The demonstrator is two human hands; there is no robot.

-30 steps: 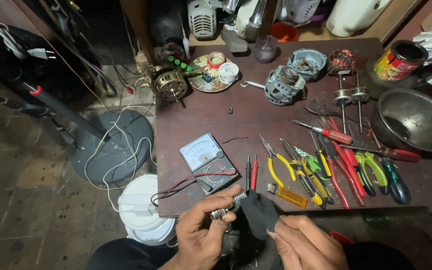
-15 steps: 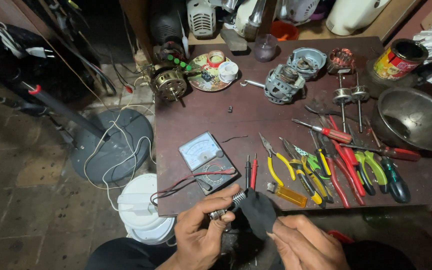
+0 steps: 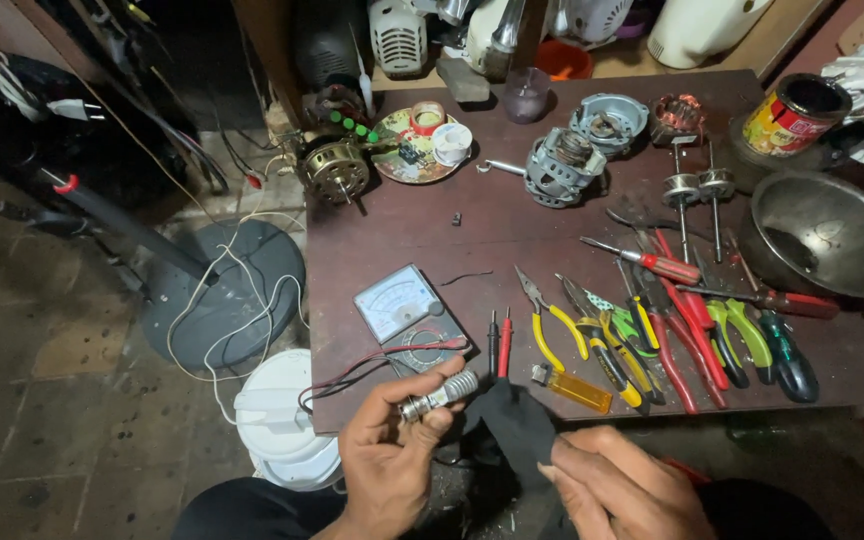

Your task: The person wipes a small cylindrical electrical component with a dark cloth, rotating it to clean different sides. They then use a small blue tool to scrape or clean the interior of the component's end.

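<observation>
My left hand (image 3: 387, 455) grips a small silvery metal cylinder with a coiled end (image 3: 440, 393) at the near edge of a dark brown table (image 3: 512, 235). My right hand (image 3: 617, 485) pinches a black cloth-like piece (image 3: 517, 420) that hangs from the cylinder's end. Just beyond the hands lie an analog multimeter (image 3: 407, 312) with red and black leads (image 3: 497, 345) and a yellow lighter (image 3: 572, 388).
A row of pliers, cutters and screwdrivers (image 3: 672, 320) lies on the right. A metal bowl (image 3: 832, 232), a tin can (image 3: 794, 112), motor parts (image 3: 562, 165) and a plate (image 3: 417, 145) stand farther back. A fan base (image 3: 227, 290) with white cord and a white bucket (image 3: 282, 425) are on the floor at left.
</observation>
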